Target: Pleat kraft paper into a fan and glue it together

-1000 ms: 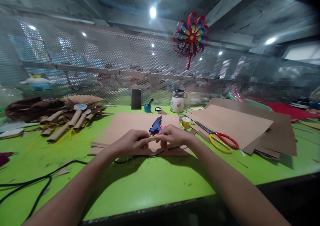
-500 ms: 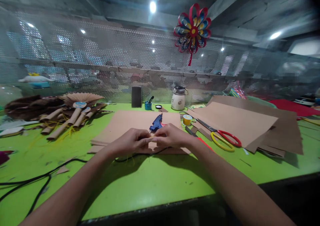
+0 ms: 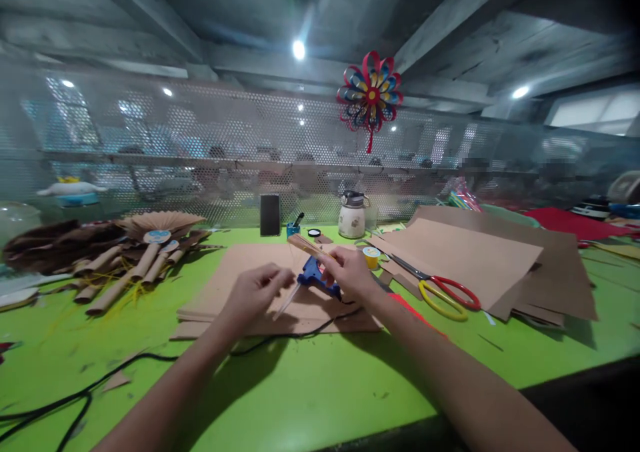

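Note:
My right hand (image 3: 350, 273) is closed on a thin rolled brown paper stick (image 3: 304, 244) that points up and to the left. My left hand (image 3: 256, 293) is pinched on a thin pale strip (image 3: 284, 303), blurred, that slants down toward the table. Between the two hands a blue glue gun (image 3: 314, 279) lies on a stack of brown card sheets (image 3: 235, 279). Its black cord (image 3: 300, 333) runs off to the left over the green table (image 3: 300, 385).
Red-and-yellow scissors (image 3: 446, 290) lie on large brown paper sheets (image 3: 475, 252) at the right. Rolled paper tubes and a folded fan (image 3: 130, 259) lie at the left. A white jar (image 3: 352, 216), yellow spool (image 3: 371, 256) and black box (image 3: 270, 215) stand before the mesh wall.
My hands, joined on one small piece before, have come apart. The right hand has lifted the paper stick up and away; the left hand has drawn back to the left. The view has tilted.

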`<state>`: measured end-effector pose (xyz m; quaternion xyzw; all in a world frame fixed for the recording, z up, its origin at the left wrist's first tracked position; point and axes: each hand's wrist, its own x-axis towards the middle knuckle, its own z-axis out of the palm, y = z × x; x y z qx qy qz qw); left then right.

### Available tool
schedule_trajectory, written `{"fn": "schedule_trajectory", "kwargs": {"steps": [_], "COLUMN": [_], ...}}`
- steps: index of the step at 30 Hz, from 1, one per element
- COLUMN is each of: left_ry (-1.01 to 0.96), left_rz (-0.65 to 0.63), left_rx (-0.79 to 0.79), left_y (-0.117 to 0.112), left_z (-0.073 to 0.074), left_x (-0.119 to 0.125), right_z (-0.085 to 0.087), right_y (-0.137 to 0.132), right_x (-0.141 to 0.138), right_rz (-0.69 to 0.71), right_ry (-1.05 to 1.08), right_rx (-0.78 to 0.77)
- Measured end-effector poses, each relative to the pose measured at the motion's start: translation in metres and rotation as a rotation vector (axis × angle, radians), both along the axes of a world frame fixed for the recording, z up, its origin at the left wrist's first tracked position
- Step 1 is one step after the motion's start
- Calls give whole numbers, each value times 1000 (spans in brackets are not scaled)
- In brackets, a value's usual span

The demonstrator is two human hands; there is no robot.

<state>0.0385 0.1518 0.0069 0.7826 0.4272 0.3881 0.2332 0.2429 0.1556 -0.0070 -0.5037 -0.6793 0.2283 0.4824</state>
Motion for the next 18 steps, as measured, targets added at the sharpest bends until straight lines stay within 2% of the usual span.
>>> {"fn": "schedule_trajectory", "kwargs": {"steps": [3, 5, 6, 8, 11, 15, 18], "left_ry": [30, 38, 40, 24, -76, -264, -316], "left_rz": [-272, -395, -412, -350, -184, -48, 134], "left_rx": [-277, -348, -341, -297, -260, -236, -117], "left_y": [-7, -10, -11, -11, -5, 6, 14], "left_z": [-12, -20, -23, -27, -26, -8, 7], "left_x": [13, 20, 23, 25, 21, 5, -14], "right_z": [-4, -4, -3, 1, 10, 17, 17], "right_y": [-6, -11, -13, -18, -24, -27, -25], "right_x": [-10, -14, -15, -14, -9, -4, -1], "right_rz": [11, 16, 4, -36, -104, -133, -160], "right_ry": [-5, -72, -118, -204, -306, -400, -412], "right_rx": [41, 102, 143, 222, 324, 381, 404]}}
